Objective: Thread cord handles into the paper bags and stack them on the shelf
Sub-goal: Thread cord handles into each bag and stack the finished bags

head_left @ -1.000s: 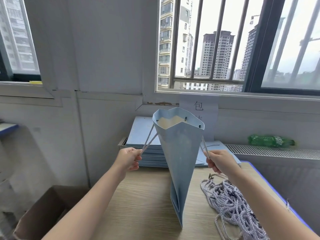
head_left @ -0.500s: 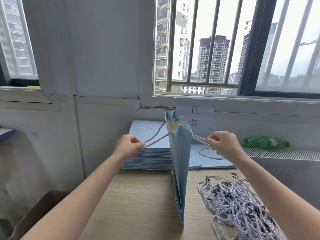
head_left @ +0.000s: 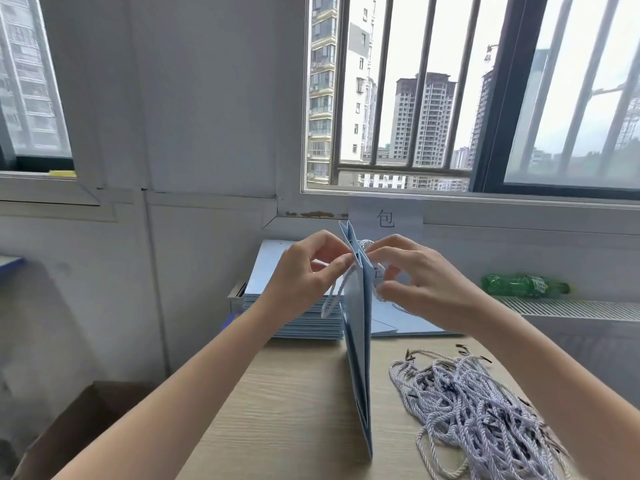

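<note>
Pale blue paper bag (head_left: pixel 358 341), folded nearly flat, stands edge-on on the light wooden table (head_left: pixel 294 410), its mouth held up between both hands. Left hand (head_left: pixel 308 271) pinches the bag's top edge from the left, thumb and forefinger closed on the paper beside a loop of white twisted cord handle (head_left: pixel 334 299) that hangs down that side. Right hand (head_left: pixel 419 278) pinches the top from the right, with another white cord looping around its fingers; whether those fingers hold the cord itself or only the paper, I cannot tell.

Both handles look threaded, so the work seems near the flattening and stacking stage. One risk is that pressing the mouth shut traps a cord inside the fold, leaving a lumpy bag that would sit crooked on the stack of flat blue bags (head_left: pixel 298 317) behind. Another: the narrow base could slide on the table and tip the bag into the loose pile of white cords (head_left: pixel 478 410) just beside it, tangling its handle.
</note>
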The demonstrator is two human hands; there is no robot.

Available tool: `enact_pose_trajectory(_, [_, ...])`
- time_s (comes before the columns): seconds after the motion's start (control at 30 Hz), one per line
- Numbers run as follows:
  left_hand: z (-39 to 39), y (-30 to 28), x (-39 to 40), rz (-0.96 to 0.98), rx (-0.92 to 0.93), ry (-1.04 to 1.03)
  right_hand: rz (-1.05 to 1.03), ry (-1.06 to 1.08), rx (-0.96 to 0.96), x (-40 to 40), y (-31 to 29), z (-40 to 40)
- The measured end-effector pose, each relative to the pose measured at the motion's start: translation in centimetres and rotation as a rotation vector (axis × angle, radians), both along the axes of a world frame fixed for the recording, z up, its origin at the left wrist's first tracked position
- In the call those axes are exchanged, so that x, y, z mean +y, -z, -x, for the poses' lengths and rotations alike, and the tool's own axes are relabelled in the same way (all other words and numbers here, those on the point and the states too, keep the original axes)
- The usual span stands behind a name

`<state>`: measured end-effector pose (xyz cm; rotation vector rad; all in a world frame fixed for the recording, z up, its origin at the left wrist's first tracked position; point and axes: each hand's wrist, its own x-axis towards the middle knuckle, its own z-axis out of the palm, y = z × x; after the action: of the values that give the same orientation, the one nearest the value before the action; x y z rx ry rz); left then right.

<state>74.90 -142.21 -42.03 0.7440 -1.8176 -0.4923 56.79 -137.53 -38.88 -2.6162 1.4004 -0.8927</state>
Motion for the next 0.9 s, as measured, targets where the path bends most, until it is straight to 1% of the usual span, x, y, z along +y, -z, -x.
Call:
enact_pose_trajectory(0.07, [-0.2, 0.2, 0.0, 0.005, -0.007, -0.005, -0.096, 0.017, 0.072, 0.4, -0.3, -0.3])
enact_pose_trajectory(0.13, [-0.4, 0.2, 0.0, 0.008, -0.031, -0.019, -0.075, 0.114, 0.108, 0.5, -0.1, -0.8])
enact_pose_trajectory(0.23, [-0.5, 0.5, -0.3, 0.016, -0.036, -0.084, 0.113, 0.233, -0.034, -0.2, 0.6, -1.7])
enact_pose_trajectory(0.3, [-1.0, 1.0, -0.8, 0.013, 0.0, -0.176, 0.205, 0.266, -0.104, -0.6, 0.6, -1.8])
enact_pose_trajectory(0.37, [-2.0, 1.4, -1.4, -0.012, 0.042, -0.286, 0.252, 0.244, -0.186, -0.8, 0.3, -1.7])
enact_pose_trajectory(0.43, [-3.0, 1.6, -2.0, -0.072, 0.086, -0.367, 0.249, 0.18, -0.28, -1.0, -0.1, -1.5])
enact_pose_trajectory(0.5, [-3.9, 1.6, -2.2, -0.168, 0.139, -0.387, 0.172, 0.111, -0.372, -1.1, -0.3, -1.3])
enact_pose_trajectory(0.57, [-4.6, 1.5, -2.2, -0.262, 0.196, -0.37, 0.03, 0.029, -0.488, -1.3, -0.2, -1.1])
enact_pose_trajectory(0.63, [-5.3, 1.3, -2.0, -0.355, 0.247, -0.305, -0.134, -0.056, -0.638, -1.6, 0.4, -1.0])
enact_pose_trajectory(0.73, [-6.7, 1.6, -1.9, -0.47, 0.325, -0.185, -0.321, -0.076, -0.844, -2.2, 1.4, -0.5])
enact_pose_trajectory(0.83, [-7.8, 2.6, -1.8, -0.561, 0.409, -0.09, -0.457, -0.086, -0.954, -3.1, 2.8, 0.3])
enact_pose_trajectory(0.9, [-8.2, 3.5, -1.7, -0.623, 0.423, -0.017, -0.528, -0.095, -1.012, -3.7, 3.9, 0.6])
